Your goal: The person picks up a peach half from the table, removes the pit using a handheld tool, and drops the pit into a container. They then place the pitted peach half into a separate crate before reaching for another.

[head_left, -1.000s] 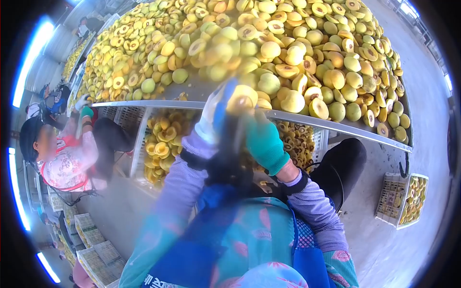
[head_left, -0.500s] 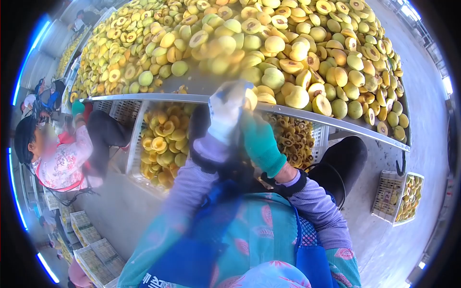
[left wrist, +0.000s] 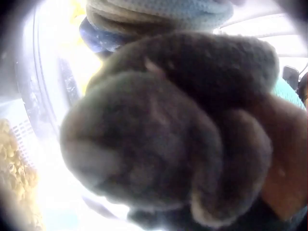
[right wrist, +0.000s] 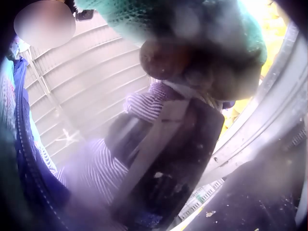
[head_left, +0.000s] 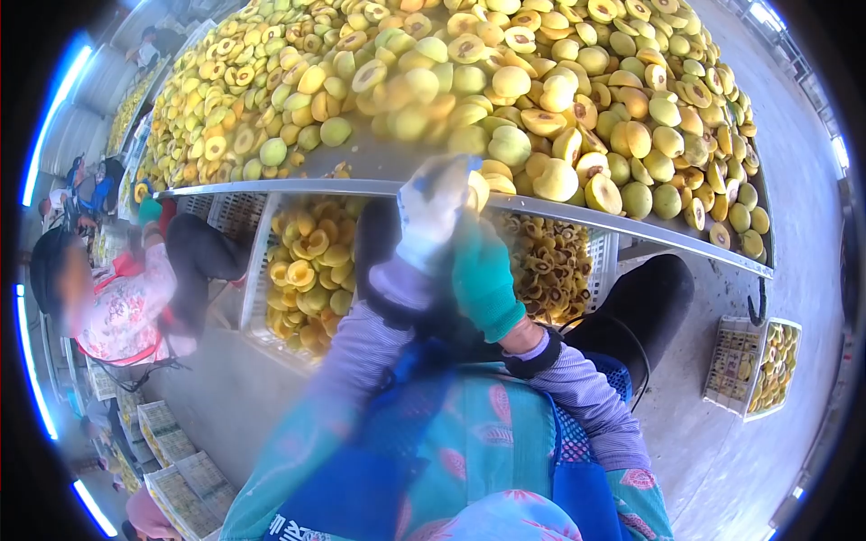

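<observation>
In the head view my left hand, in a white and blue glove, grips a yellow fruit piece at the table's front edge. Close against its right side is my right hand, green-gloved, its upper part blurred. The left wrist view shows the right hand dark and large with curled fingers, below the left hand's pale glove; what lies inside those fingers is hidden. Seen from the right wrist, the green glove hangs over a blurred round brown shape that I cannot identify.
Halved and whole fruit covers the table, whose metal rim runs below it. Crates of fruit pieces and dark-centred pieces stand underneath. Another person sits at left; a filled crate stands at right.
The fruit piece has turned from showing its cut face to nearly edge-on. My left hand has shifted slightly right, nearer the right hand. The seated person at left has lowered an arm.
</observation>
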A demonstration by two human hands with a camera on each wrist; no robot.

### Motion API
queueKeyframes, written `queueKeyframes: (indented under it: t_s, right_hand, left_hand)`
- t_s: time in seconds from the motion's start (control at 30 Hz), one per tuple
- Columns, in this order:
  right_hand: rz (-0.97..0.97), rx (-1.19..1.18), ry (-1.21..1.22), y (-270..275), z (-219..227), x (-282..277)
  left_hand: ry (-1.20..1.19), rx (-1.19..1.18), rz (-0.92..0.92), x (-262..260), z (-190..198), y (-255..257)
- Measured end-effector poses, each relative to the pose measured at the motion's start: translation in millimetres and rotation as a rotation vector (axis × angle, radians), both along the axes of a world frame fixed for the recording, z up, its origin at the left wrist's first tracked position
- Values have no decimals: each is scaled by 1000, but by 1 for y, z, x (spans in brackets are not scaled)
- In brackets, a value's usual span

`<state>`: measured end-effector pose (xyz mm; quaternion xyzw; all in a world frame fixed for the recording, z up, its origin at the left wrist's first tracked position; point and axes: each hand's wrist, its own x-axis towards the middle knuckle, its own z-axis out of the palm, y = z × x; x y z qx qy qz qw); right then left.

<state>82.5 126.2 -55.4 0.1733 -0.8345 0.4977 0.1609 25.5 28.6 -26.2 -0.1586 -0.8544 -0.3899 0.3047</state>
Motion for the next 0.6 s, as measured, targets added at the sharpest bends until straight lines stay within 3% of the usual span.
queueKeyframes:
  t_s: [0.03,0.1,0.17,0.2,0.23,0.3,0.33,0.37,0.4,0.43,0.47,0.5,0.53,0.6]
  right_hand:
    - [70,-96,-69,3,1,-1]
    - [1,79,107,1,1,3]
    - [87,65,-156,8,12,3]
    - [207,-40,-507,19,52,0]
    - [325,-148,-856,25,73,-1]
    - [274,-243,-804,26,60,10]
    - [245,-360,-821,23,57,9]
    - [216,-478,-833,20,54,7]
    - [250,-654,-914,17,53,8]
    - [272,-831,-997,15,52,9]
    - [349,-984,-1087,18,50,10]
    - [482,-1096,-1205,25,50,5]
    - [618,-1208,-1336,33,49,3]
    - [825,-1397,-1497,42,51,-2]
  left_hand:
    - [-33,59,-32,-1,-1,0]
    - [-106,177,-96,-2,-2,-2]
    - [-63,43,-163,-5,2,-5]
    - [-42,-23,-193,-6,5,-7]
    - [-136,56,-229,-4,9,-6]
    - [-305,219,-307,1,19,-3]
    - [-135,154,-301,4,11,-5]
    - [-491,897,-385,2,1,2]
    - [-563,1109,-433,4,-11,2]
    - [-597,732,-224,6,-6,0]
    - [-656,710,-263,7,-5,-3]
    - [-645,497,-204,8,-6,-4]
    - [-535,613,-308,5,-7,2]
    - [-691,828,-432,5,8,7]
